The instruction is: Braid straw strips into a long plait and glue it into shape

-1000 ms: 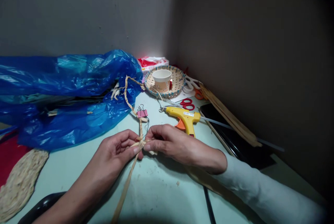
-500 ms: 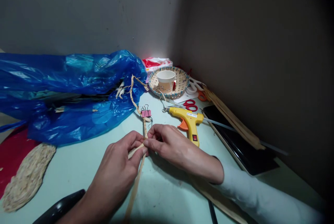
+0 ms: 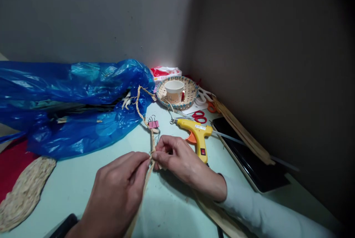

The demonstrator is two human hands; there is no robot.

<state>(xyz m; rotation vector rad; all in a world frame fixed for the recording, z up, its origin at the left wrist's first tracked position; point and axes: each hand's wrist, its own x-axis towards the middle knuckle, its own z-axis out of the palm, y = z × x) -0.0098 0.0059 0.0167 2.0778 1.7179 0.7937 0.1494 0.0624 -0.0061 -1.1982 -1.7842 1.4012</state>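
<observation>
Head view: the left hand [image 3: 118, 184] and right hand [image 3: 183, 160] meet over the pale green surface [image 3: 169, 208], each grip pinched between thumb and finger on the near end of a braided strip [image 3: 153, 142]. Beyond them, the strip passes a pink binder clip [image 3: 153, 124] and bends up against the blue plastic bag [image 3: 83, 77]. A yellow glue gun [image 3: 200, 131] lies just past the right hand.
</observation>
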